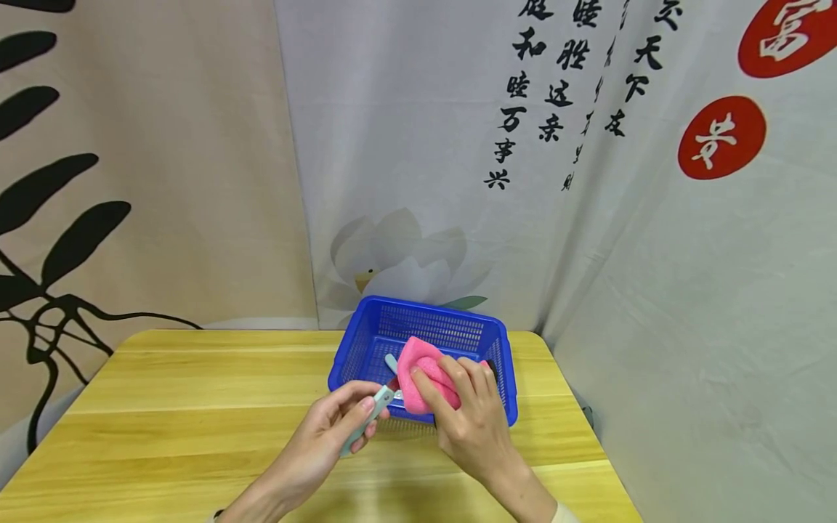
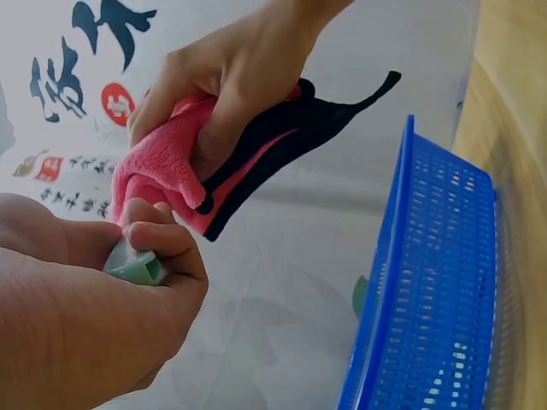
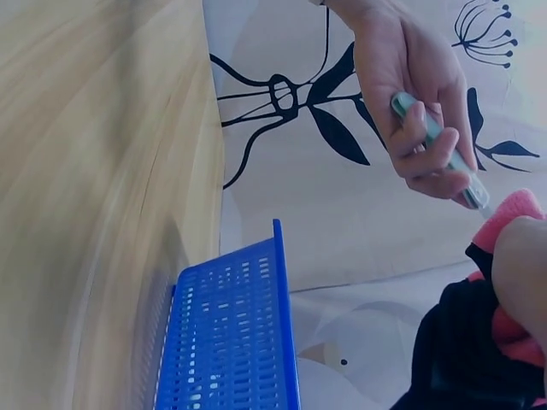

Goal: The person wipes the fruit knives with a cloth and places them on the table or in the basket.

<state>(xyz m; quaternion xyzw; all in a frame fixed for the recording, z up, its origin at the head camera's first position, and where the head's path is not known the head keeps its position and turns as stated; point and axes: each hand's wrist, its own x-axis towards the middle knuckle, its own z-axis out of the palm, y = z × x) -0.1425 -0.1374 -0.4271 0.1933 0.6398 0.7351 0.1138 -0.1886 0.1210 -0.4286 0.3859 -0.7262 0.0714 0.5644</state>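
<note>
My left hand [image 1: 323, 425] grips a tool by its pale green handle [image 1: 368, 423], fingers curled around it. The far end of the tool has a shiny, reddish-looking part; it runs up to the pink cloth [image 1: 413, 367], which hides its tip, so the tool's kind is unclear. My right hand [image 1: 476, 428] holds the bunched cloth against that end. Black backing and trim [image 2: 291, 128] show on the cloth in the left wrist view, with a thin loop trailing off. Both hands are above the near side of the blue basket [image 1: 425, 306].
Inside the basket lies a pale blue handle-like piece [image 1: 391, 362], partly covered by the cloth. The perforated basket stands at the back of the wooden table [image 1: 216, 407]. Behind and to the right hang printed curtains [image 1: 418, 145].
</note>
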